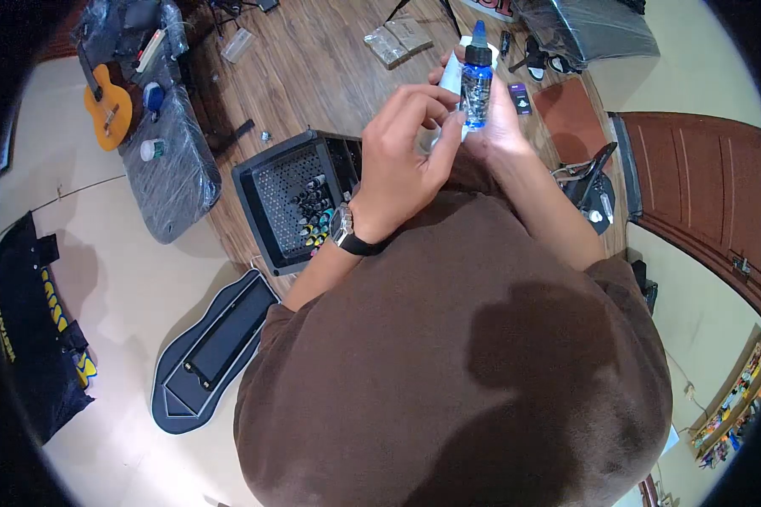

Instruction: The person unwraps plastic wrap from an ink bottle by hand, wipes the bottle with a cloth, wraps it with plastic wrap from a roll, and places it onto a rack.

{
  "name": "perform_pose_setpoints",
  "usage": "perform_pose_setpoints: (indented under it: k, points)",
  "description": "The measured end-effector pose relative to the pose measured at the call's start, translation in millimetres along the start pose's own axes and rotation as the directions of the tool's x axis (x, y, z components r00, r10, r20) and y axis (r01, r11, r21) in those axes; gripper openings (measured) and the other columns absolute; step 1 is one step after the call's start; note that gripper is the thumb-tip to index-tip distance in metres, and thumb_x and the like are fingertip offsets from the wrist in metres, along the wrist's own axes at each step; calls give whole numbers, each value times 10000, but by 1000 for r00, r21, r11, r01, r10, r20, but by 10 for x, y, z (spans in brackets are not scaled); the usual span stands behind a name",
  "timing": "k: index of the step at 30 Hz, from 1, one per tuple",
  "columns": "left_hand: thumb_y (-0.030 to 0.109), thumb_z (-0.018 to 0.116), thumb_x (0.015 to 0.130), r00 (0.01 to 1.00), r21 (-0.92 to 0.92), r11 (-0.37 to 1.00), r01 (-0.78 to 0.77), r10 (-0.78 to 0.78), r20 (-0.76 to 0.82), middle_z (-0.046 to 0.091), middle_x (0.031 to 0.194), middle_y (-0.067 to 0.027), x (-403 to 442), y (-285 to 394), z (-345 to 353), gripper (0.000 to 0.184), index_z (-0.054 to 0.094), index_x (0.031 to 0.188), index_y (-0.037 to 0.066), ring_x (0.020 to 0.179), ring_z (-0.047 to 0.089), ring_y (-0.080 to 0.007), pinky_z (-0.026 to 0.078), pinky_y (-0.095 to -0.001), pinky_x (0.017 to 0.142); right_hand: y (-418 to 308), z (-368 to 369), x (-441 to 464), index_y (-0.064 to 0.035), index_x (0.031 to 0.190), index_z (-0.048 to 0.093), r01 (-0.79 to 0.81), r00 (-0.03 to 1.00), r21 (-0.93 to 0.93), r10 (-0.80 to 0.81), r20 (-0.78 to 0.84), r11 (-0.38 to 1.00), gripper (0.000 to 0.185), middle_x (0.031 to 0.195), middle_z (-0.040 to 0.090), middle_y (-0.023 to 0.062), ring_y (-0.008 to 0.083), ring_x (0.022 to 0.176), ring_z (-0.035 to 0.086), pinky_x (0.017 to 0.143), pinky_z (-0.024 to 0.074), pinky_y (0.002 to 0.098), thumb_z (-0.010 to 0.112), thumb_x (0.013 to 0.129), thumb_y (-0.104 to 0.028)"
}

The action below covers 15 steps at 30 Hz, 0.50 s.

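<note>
A small bottle (476, 97) of blue liquid, with a black collar and a pointed blue tip, stands upright in my right hand (503, 122). The palm and fingers of that hand wrap behind it. Something white and thin, like paper or cloth (451, 78), lies between the bottle and those fingers. My left hand (406, 139), with a watch (342, 225) on its wrist, comes in from the left with fingers curled. Its thumb and index tips meet at the bottle's left edge; what they pinch is hidden.
A black perforated crate (258, 182) with several small bottles (317, 215) stands left of my left forearm. Clear packets (397, 40) lie on the wooden floor ahead. A guitar (108, 107) and a plastic-wrapped seat (171, 169) are at left, an open dark case (216, 351) below.
</note>
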<state>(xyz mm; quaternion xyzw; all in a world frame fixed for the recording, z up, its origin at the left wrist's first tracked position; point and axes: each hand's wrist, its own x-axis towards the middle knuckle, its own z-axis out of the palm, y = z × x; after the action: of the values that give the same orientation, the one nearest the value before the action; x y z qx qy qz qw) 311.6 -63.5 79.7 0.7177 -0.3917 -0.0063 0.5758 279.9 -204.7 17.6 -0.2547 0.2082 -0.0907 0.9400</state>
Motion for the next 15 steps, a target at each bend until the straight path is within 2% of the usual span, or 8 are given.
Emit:
perform_pose_setpoints:
  k: [7,15]
  points:
    - [-8,659,811,999,-22,1000,-16,15,-42,672,891,-127,-9,-96,21,84,576,817,-19,722,642,-252,510,-334,669,7,-2,33,-49,1046,587,17,1000,-3,-17,-16,1000,350,917,660,131,220,782,664,716,551,363,624,905,-366]
    - [-19,652,787,998,-61,998,25,-29,-60,673,881,-131,-5,-118,34,84,572,811,-25,716,642,-258,510,-340,666,-14,-29,46,-33,1082,583,17,1000,-90,-15,19,996,401,953,660,135,218,821,661,732,548,360,538,942,-406]
